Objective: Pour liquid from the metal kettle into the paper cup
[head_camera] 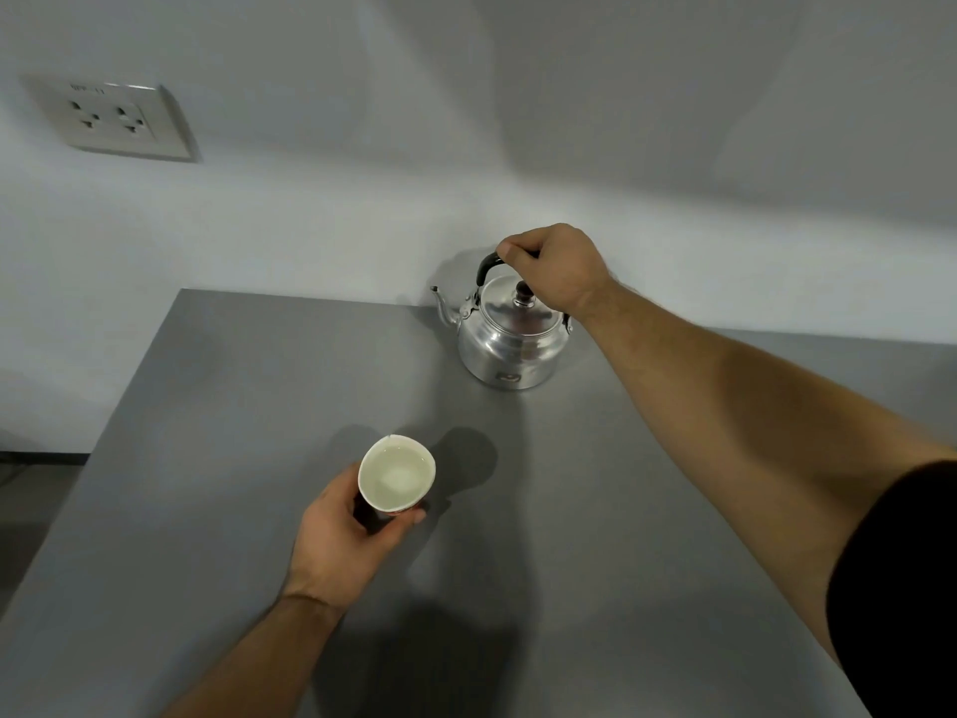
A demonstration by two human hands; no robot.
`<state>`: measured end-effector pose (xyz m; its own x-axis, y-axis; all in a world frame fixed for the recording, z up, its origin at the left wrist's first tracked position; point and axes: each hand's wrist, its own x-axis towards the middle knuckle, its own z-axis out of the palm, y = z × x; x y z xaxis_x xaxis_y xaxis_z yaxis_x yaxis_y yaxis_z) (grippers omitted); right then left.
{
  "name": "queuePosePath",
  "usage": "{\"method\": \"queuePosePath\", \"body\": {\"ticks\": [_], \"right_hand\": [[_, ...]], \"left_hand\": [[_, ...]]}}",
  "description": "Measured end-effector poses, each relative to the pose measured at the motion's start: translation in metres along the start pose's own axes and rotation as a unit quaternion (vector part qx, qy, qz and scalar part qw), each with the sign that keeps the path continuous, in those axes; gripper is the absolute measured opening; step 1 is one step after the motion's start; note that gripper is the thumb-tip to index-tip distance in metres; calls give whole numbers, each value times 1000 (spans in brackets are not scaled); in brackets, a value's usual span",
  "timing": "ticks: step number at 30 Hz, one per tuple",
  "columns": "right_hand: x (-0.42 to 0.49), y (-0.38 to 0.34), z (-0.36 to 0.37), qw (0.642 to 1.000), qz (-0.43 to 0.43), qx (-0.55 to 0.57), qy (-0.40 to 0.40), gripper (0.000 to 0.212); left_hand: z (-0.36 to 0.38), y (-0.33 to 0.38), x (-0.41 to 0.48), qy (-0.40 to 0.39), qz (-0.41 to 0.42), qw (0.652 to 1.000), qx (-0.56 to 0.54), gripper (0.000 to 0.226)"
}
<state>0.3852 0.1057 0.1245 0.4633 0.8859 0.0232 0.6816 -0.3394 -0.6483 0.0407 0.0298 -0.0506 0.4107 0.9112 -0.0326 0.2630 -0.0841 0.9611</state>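
- The left hand (339,536) has its fingers wrapped round the side of the paper cup (396,476), with the thumb on one side and a fingertip showing on the other.
- The cup has pale liquid in it and is well in front of the metal kettle (510,336), a bit to its left.
- The right hand (556,266) is curled tight round the black handle (489,264) on top of the kettle.
- The kettle sits upright on the grey table (233,406), near the white wall (362,173), its lid on and its spout pointing left.
- A wall socket (111,121) is far to the kettle's left, higher up.
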Motion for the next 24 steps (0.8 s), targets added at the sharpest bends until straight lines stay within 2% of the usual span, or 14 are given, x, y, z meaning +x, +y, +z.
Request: {"method": "queuePosePath", "body": {"ticks": [12, 15, 19, 24], "right_hand": [[-7, 3, 2, 1000, -21, -14, 14, 27], [-13, 0, 4, 994, -46, -95, 15, 32], [-30, -10, 1, 981, -84, -154, 76, 40], [-69, -26, -13, 978, -108, -141, 112, 39]], "left_hand": [[-1, 1, -2, 7, -1, 999, 31, 59], [-2, -1, -2, 2, -10, 999, 40, 61], [-5, 0, 1, -20, -15, 998, 52, 65], [-14, 6, 2, -62, -24, 997, 48, 67]]}}
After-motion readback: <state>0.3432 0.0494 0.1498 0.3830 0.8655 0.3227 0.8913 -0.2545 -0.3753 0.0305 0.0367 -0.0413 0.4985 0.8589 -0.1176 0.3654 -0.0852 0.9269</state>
